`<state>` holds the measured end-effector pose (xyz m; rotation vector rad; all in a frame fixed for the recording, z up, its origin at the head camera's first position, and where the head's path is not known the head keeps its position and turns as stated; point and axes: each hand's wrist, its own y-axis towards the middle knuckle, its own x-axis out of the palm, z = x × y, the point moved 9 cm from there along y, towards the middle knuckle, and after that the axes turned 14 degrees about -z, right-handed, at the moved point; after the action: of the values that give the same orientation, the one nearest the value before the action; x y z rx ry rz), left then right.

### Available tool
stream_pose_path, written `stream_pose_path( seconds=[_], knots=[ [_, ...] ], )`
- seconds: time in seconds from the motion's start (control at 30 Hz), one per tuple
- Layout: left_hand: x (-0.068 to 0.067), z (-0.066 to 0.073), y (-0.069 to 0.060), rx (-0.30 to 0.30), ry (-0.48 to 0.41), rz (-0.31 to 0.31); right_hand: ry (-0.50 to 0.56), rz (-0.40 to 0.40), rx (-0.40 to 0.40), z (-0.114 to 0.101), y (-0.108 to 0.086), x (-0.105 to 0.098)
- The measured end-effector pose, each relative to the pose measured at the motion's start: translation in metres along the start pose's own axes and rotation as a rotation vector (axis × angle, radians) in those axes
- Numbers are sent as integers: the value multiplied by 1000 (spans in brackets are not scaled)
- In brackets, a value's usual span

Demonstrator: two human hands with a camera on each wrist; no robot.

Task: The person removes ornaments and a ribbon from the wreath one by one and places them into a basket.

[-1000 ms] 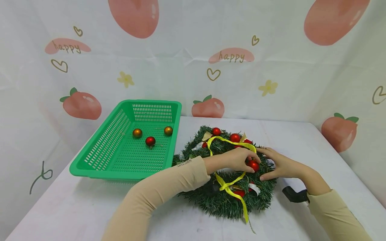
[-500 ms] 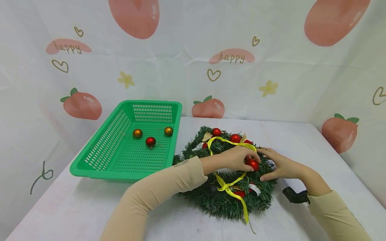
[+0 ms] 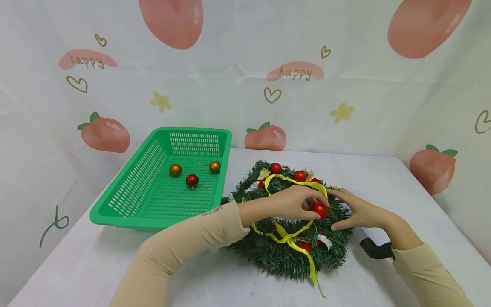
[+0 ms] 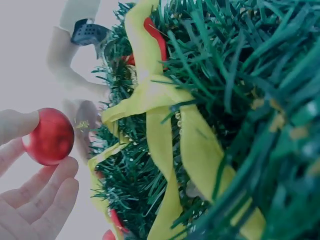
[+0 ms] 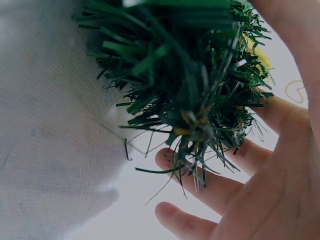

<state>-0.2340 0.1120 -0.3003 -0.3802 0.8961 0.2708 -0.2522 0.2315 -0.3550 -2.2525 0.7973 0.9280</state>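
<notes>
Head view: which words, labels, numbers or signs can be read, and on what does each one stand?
"happy": on the left pink patch of the backdrop.
"happy": on the middle pink patch.
Lettering on the left sleeve: too small to read.
Looped mark, lower left of the backdrop: not clearly a letter.

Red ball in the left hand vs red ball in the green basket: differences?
- Support: the held ball is pinched between thumb and fingers of the left hand; the basket ball lies on the floor of the green basket, untouched.
- Color: in the head view, the held ball looks brighter red, the basket ball darker.
Shared: both are round, red and shiny.
</notes>
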Motion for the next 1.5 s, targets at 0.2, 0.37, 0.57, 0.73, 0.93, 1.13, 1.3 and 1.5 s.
stream_pose_path(
  seconds=[0.2,0.37,0.57,0.73,0.93,1.13,1.3,1.5],
  knots=[
    [-3,0,-12,6,-70,8,-15,4,0,-1,0,0],
    [-7,2,-24,17,-111,27,-17,5,12,0,0,-1],
    [-12,4,-36,32,-108,46,-18,5,23,-1,0,-1],
    [-17,6,-47,38,-134,62,-22,2,29,-1,0,-1],
    [-22,5,-60,17,-140,86,-36,6,27,-1,1,-2],
    [-28,3,-72,26,-159,106,-33,8,32,1,1,-1],
    [-36,2,-85,25,-184,137,-41,7,34,1,0,-1],
    [-44,-1,-97,24,-164,187,-40,7,31,1,-1,-1]
  ],
)
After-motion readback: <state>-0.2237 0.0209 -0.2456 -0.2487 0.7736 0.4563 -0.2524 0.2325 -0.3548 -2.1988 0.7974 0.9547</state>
